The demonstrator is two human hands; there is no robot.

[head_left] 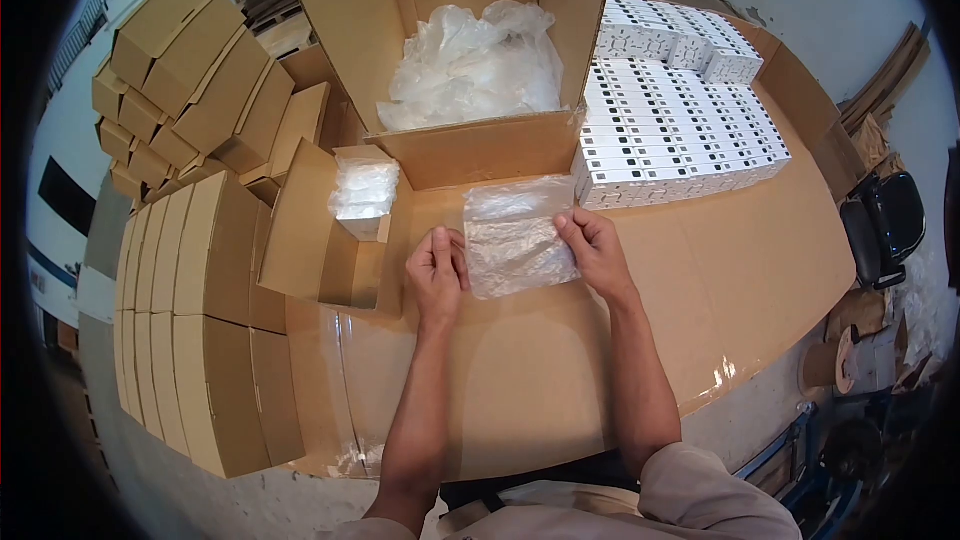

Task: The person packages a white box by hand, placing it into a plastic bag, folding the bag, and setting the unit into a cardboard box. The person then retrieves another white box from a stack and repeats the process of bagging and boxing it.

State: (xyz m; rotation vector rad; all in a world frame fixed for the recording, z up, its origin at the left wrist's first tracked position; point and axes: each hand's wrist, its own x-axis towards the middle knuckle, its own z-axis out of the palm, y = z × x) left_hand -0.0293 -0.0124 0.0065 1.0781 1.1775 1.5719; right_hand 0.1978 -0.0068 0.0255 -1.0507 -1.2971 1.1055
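Note:
A clear, crinkled plastic bag [520, 240] is spread flat between my hands, above the cardboard-covered table. My right hand [597, 252] pinches its right edge between thumb and fingers. At the bag's lower left edge, my left hand [438, 273] is closed with its fingers curled against the plastic. Just left of my left hand stands an open brown carton [300, 230]. Inside it, at the far end, sits a white box wrapped in clear plastic [365, 192].
A large open carton [470, 155] holding a heap of clear plastic bags [480, 65] stands ahead. Rows of white printed boxes [680, 130] are stacked at the right. Brown cartons [190, 280] pile up on the left. A black seat [885, 225] is beyond the table's right edge.

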